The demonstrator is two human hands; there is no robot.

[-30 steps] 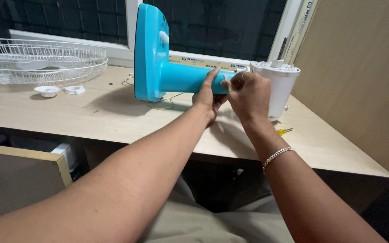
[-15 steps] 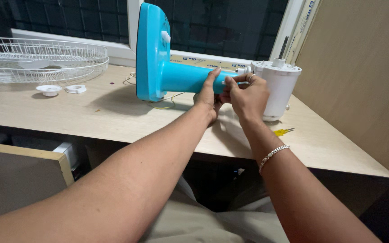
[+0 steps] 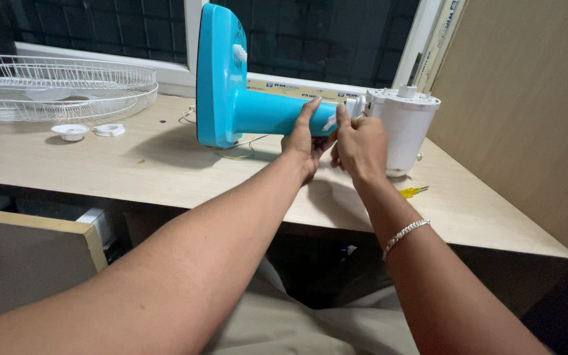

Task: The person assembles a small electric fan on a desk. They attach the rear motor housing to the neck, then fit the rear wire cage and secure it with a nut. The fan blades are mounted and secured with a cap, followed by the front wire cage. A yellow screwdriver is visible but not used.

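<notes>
Left hand (image 3: pixel 304 141) wrapped around blue fan stand (image 3: pixel 258 112) lying on bench (image 3: pixel 133 164); right hand (image 3: pixel 361 146) pinching stand's end beside white motor housing (image 3: pixel 405 128).

On the desk (image 3: pixel 133 164) lie 1 blue fan stand (image 3: pixel 244 98), 1 white motor housing (image 3: pixel 403 128), 1 wire fan guard (image 3: pixel 54 89) and 2 small white caps (image 3: pixel 70 131). 1 yellow-handled tool (image 3: pixel 413 192), probably a screwdriver, shows too. 2 hands, the left hand (image 3: pixel 305 141) and the right hand (image 3: pixel 359 148), and 1 silver bracelet (image 3: pixel 405 231) complete the count.
</notes>
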